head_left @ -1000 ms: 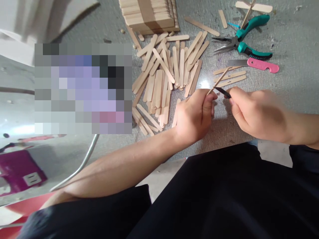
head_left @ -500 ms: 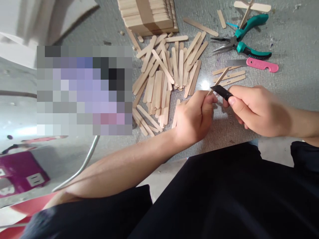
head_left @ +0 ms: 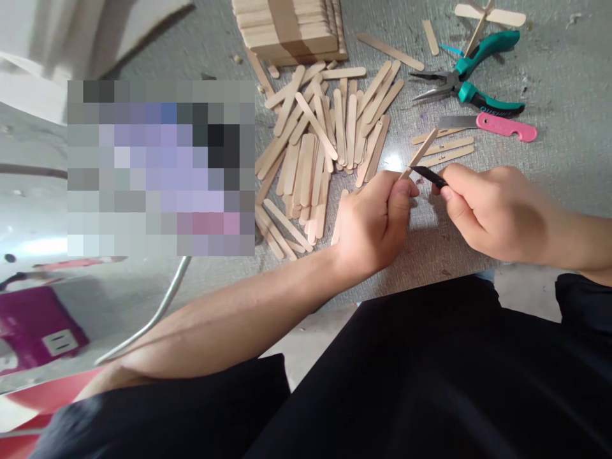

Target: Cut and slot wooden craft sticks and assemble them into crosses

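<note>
My left hand [head_left: 377,220] is closed around the lower end of a wooden craft stick [head_left: 424,150], which points up and to the right. In my right hand [head_left: 492,207] is a black craft knife [head_left: 430,176], pinched between thumb and fingers. Its dark tip meets the edge of the stick just above my left thumb; I cannot tell how deep it goes. Just beyond the stick lie several notched craft sticks [head_left: 447,152] side by side. A pink folding knife [head_left: 507,126] lies unfolded behind them, with its blade pointing left.
Loose craft sticks [head_left: 303,169] spread in a pile left of my hands, below a banded stack of sticks [head_left: 291,32]. Teal-handled needle-nose pliers [head_left: 452,81] lie at the back right, near crossed sticks [head_left: 490,14]. A purple power socket block [head_left: 41,325] and a grey cable [head_left: 167,306] are at left.
The knife has turned in my right hand, so its wide face shows less. The view has shifted slightly. The stick remains in my left hand.
</note>
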`<state>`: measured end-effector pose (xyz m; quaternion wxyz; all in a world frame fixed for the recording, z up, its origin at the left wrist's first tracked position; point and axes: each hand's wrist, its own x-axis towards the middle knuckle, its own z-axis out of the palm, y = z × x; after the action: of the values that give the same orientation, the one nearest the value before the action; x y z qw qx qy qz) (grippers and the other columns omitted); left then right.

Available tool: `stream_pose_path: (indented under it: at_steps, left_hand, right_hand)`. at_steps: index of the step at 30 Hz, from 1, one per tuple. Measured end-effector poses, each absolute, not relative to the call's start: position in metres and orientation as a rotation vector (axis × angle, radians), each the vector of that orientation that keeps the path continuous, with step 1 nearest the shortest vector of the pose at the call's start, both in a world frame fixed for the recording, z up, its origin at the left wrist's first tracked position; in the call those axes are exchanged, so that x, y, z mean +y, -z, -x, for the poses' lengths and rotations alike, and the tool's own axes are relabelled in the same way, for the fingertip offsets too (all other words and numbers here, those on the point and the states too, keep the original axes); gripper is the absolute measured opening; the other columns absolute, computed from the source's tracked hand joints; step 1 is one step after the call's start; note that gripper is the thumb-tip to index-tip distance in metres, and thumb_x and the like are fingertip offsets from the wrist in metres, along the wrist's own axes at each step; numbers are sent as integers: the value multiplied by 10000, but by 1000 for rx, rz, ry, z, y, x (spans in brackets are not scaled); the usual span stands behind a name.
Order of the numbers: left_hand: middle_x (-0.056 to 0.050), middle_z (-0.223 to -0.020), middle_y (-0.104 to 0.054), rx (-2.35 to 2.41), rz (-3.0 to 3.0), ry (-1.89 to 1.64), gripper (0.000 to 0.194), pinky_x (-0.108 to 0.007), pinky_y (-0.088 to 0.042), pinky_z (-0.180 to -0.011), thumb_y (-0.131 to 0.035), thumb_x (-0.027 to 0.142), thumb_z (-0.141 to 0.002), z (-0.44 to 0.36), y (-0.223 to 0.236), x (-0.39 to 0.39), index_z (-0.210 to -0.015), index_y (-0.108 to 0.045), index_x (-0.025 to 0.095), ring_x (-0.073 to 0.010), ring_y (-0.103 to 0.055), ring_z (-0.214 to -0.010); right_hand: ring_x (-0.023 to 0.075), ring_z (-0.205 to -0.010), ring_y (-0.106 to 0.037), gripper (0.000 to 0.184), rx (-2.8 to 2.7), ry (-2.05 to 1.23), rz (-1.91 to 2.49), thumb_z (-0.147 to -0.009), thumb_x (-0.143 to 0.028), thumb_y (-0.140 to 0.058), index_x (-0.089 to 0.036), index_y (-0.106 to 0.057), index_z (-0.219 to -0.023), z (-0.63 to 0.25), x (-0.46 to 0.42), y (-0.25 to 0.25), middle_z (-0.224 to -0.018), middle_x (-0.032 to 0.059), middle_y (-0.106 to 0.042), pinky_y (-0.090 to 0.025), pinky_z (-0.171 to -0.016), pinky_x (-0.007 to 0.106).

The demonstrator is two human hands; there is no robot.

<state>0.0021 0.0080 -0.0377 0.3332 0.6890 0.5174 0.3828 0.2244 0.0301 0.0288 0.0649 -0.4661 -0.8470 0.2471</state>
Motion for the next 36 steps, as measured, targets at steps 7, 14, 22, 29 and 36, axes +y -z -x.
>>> stream_pose_path:
  at_steps: [7, 14, 22, 29, 36]
  left_hand:
    - [30, -647, -643, 1407, -1817, -966, 352, -305, -448, -554, -475, 421, -1203, -2, 37, 6, -1057, -739, 239, -125, -603, -549]
    - [25, -599, -603, 1266, -1634, -1054, 468, -294, -477, -522, -460, 533, -1207, -2, 40, 12, -966, -729, 236, -119, -572, -511]
    - [36, -458, -510, 1053, -1303, -1124, 396, -275, -443, -429, -596, 364, -1080, -4, 31, 25, -712, -683, 246, -109, -489, -397]
    - [15, -504, -576, 939, -1585, -931, 363, -293, -435, -490, -567, 204, -1002, 5, 24, 32, -658, -684, 210, -109, -538, -471]
    - [34, -638, -604, 1335, -1635, -918, 74, -327, -426, -517, -631, 246, -1016, 3, 28, 23, -1028, -704, 242, -132, -515, -532]
  right_hand:
    - [155, -500, -289, 199, -2550, -899, 1368, -1094, -287, -427, -247, -546, -939, -224, 32, -33, -597, -51, -426, -213, -597, 353]
    - [163, -520, -343, 338, -2552, -815, 1331, -1163, -386, -366, -232, -618, -1000, -226, 32, -29, -609, -41, -496, -245, -601, 348]
    - [213, -692, -582, 450, -2790, -503, 1288, -1178, -484, -418, -217, -673, -1436, -239, 53, -33, -917, 62, -801, -268, -628, 374]
    - [175, -633, -488, 351, -2865, -584, 1099, -1128, -436, -454, -252, -741, -1212, -258, 77, -27, -782, 10, -669, -276, -680, 350]
    - [162, -607, -421, 272, -2927, -991, 1181, -1078, -353, -544, -226, -690, -887, -255, 91, -27, -689, 1, -583, -267, -663, 351]
